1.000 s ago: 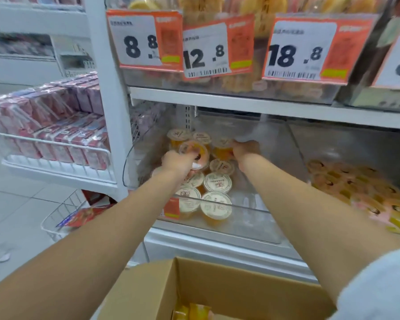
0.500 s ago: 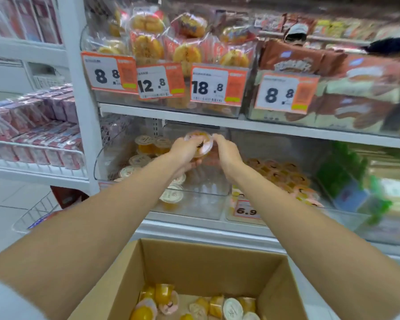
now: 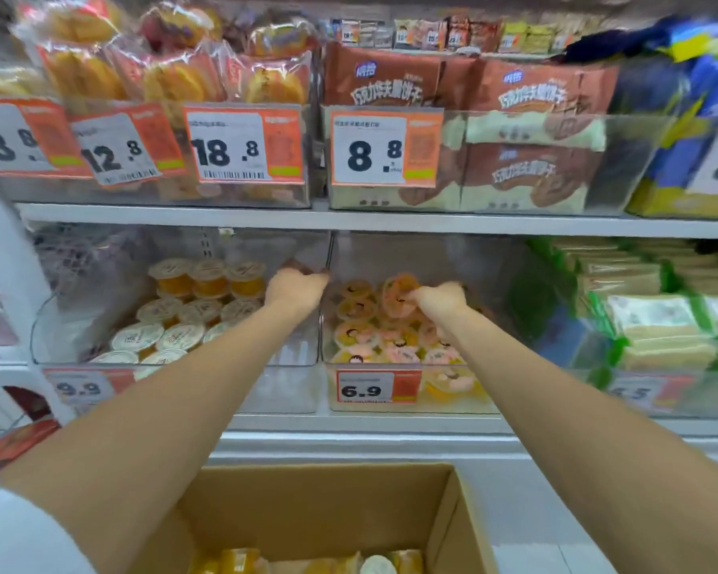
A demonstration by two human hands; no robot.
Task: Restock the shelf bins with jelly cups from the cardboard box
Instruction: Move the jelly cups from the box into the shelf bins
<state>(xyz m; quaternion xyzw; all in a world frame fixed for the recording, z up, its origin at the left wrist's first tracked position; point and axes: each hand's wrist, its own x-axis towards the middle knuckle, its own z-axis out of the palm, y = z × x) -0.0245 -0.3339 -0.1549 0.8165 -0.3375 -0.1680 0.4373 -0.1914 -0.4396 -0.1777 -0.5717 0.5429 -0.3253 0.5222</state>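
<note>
Now | right hand (image 3: 440, 301) grip pinches jelly cup (image 3: 399, 292), tilted, lid toward camera | left hand (image 3: 294, 287) grip: cannot tell

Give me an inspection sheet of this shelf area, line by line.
Surface: white shelf carries two clear bins, left bin and right bin, side by side.
Job's things: white-lidded cups sit in the left bin; pink-lidded cups lie in the right bin; cardboard box below holds loose cups.
Clutter: nothing seen.
Hands: right hand pinches a single cup above the right bin; left hand at the wall between the bins, grip unclear.
Cables: nothing seen.
Surroundings: price tags, bread packs, biscuit packs above; green packs at right.
</note>
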